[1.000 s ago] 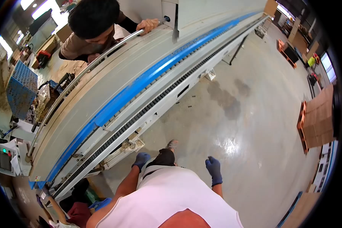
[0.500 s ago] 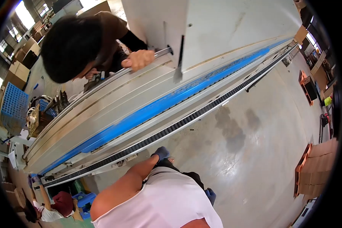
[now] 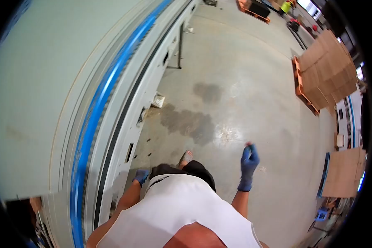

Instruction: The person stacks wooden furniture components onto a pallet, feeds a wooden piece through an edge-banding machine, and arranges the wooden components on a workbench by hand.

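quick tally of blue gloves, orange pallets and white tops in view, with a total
Blue gloves: 2
Orange pallets: 2
White tops: 1
Total: 5

The machine [image 3: 41,95] was long and pale, and stretched on the left from near to far. Along it ran a glossy blue strip [image 3: 110,76], and right of this a thin dark band [image 3: 103,177]. A reddish bit [image 3: 248,144], too small to identify, showed at the right hand's [image 3: 248,167] fingertips.
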The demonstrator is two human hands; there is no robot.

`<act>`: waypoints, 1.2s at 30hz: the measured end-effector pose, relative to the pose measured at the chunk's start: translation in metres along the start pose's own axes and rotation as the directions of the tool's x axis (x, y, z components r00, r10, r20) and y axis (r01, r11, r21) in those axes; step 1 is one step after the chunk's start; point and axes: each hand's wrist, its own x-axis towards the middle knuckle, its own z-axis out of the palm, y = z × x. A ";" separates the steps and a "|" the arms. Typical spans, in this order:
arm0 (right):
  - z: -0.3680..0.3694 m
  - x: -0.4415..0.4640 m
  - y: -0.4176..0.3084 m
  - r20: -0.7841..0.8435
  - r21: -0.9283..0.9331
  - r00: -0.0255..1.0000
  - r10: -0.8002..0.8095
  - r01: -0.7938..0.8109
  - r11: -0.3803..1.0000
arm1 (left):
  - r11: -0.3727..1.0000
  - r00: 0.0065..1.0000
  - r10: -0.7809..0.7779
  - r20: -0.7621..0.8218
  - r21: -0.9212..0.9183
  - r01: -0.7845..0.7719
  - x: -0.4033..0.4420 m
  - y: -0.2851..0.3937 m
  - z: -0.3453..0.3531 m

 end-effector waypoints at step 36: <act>0.328 1.206 -0.054 -0.083 0.062 -0.142 -0.986 0.987 -0.147 | 0.987 0.989 -0.023 0.144 -0.156 0.045 0.439 1.210 0.159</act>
